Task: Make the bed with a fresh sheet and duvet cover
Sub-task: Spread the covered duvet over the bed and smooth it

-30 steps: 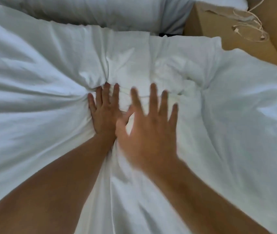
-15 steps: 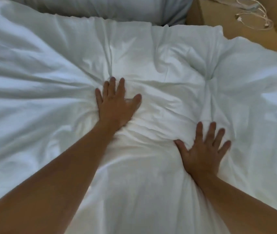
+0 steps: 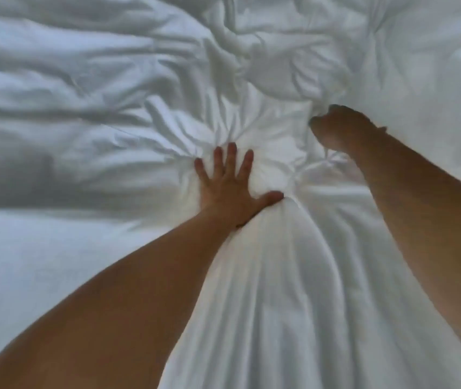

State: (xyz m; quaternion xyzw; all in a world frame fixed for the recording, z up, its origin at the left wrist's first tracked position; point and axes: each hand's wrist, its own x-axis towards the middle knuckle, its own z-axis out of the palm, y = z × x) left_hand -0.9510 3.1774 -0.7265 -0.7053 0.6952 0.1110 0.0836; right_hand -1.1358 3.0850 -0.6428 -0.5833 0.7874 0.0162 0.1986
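Nearest, the white duvet cover (image 3: 279, 290) falls toward the near edge in long soft folds that run between the person's two bare forearms. The left forearm (image 3: 128, 290) reaches in from the near left corner and the right forearm (image 3: 425, 220) comes in from the right side. To the near left lies a smoother white stretch (image 3: 41, 262); I cannot tell whether it is the sheet or more of the cover.

A little farther in, about mid-bed, the left hand (image 3: 229, 192) lies palm down on the cover. Its fingers (image 3: 231, 155) are straight and spread wide, the thumb is stuck out to the right, and the hand presses the fabric flat. Creases fan out from under it in every direction, and the long near folds gather to a point just beside the thumb.

Farther and to the right, the right hand (image 3: 338, 127) is blurred. Its fingers are curled under and seem to grip a bunch of the cover, where tight creases draw together. The two hands are apart, with puckered fabric between them.

Beyond both hands the cover is heaped and heavily rumpled right across the far side. A grey shadow (image 3: 13, 178) lies over the left part of the bed.
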